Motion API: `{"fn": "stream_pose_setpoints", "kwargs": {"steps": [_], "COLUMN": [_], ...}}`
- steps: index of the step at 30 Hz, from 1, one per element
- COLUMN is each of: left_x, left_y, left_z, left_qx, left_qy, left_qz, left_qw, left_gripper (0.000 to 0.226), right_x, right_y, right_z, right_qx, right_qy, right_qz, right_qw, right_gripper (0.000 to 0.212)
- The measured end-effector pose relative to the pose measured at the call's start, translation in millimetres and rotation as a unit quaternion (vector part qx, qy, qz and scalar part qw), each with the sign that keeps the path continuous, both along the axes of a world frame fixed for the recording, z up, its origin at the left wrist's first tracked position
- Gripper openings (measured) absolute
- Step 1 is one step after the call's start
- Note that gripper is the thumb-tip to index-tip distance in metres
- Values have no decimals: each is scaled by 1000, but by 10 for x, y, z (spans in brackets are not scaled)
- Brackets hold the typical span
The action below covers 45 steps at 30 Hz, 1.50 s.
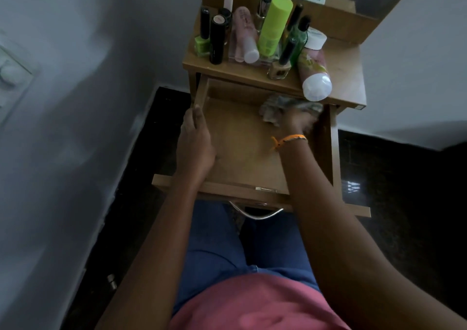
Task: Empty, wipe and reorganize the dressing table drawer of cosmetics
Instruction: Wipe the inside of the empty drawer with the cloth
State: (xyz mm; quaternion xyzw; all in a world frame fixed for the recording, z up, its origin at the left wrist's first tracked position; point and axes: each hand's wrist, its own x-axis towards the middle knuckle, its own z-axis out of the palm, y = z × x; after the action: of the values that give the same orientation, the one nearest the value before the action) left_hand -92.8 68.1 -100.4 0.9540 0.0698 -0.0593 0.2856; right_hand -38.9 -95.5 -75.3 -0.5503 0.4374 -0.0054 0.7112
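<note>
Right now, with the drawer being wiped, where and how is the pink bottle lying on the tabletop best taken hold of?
Grip the pink bottle around its mid-body, fingers coming down from above across its width. It lies on its side with its white cap overhanging the table edge, so the cylindrical body is probably the steadiest hold.

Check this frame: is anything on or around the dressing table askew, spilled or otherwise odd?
One thing: the pink floral bottle lies on its side on the tabletop, its white cap jutting past the front edge above the open drawer. The other cosmetics mostly stand upright. No spill shows.
</note>
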Motion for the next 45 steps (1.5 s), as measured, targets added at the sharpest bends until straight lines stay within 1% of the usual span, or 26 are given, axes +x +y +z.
{"fn": "stream_pose_setpoints", "kwargs": {"steps": [1,2,3,4,5,7,9,11,12,14,16,19,21,23,25,27,29,30,31,32,33,35,37,38,41,45], "left_x": [13,20,9,-3,-9,3,-7,6,11,28,39,44,43,39,28,24,22,18,12,5,-3,-11,-12,-14,-19,-17], "left_y": [4,7,1,-5,-2,3,6,17,18,22,32,32,26,22,18,22,33,38,40,43,45,48,53,55,51,50], "left_z": [-18,-55,-26,3,11,0,1,-20,-15,-33,-34,-40,-29,-10,13,33,49,56,64,73,78,82,78,73,61,54], "left_qx": [-3,0,2,7,5,1,3,-5,-7,-14,-14,-10,-9,-9,-12,-15,-20,-24,-29,-34,-38,-46,-53,-56,-70,-76], "left_qy": [-6,-10,-15,-14,-9,-3,-10,-21,-21,-24,-31,-30,-26,-23,-16,-9,-6,-6,-5,-4,-2,-1,-2,-4,-14,-16], "left_qz": [7,9,2,0,-2,1,5,10,11,14,18,17,19,18,18,17,16,15,15,15,16,23,28,27,27,30], "left_qw": [1000,1000,1000,1000,1000,1000,1000,1000,1000,1000,999,999,999,1000,1000,1000,1000,1000,999,999,999,999,998,998,997,997], "left_gripper": [77,75,74,74,74,75,71,69,68,68,68,69,70,71,71,73,74,74,74,73,72,71,72,72,70,70], "right_x": [50,106,180,291,347,321,226,286,290,280,239,249,308,331,334,350,377,384,392,438,431,278,231,217,203,206], "right_y": [-145,-209,-247,-200,-185,4,198,478,644,935,1044,1022,967,895,832,806,790,762,695,585,485,337,64,-79,-426,-495], "right_z": [-118,-111,-137,-160,-253,-298,-341,-341,-304,-260,-324,-422,-461,-479,-462,-461,-452,-443,-448,-554,-597,-464,-567,-572,-581,-583], "right_qx": [-30,-49,-70,-105,-119,-77,-54,-126,-160,-232,-326,-450,-522,-595,-645,-679,-715,-724,-721,-718,-710,-713,-725,-720,-680,-634], "right_qy": [2,-6,-18,0,23,34,27,12,-14,-77,-127,-157,-172,-157,-105,-90,-99,-86,-67,-51,-35,-34,-25,-1,72,139], "right_qz": [-52,-110,-120,-116,-110,-65,44,95,117,166,233,366,418,453,495,508,503,502,507,505,508,485,444,435,390,303], "right_qw": [998,993,990,988,986,994,997,987,980,955,907,799,723,645,572,522,475,465,468,476,487,505,526,541,617,698], "right_gripper": [22,37,53,62,63,47,38,51,58,64,62,56,53,53,51,45,36,29,23,23,28,34,34,34,36,45]}}
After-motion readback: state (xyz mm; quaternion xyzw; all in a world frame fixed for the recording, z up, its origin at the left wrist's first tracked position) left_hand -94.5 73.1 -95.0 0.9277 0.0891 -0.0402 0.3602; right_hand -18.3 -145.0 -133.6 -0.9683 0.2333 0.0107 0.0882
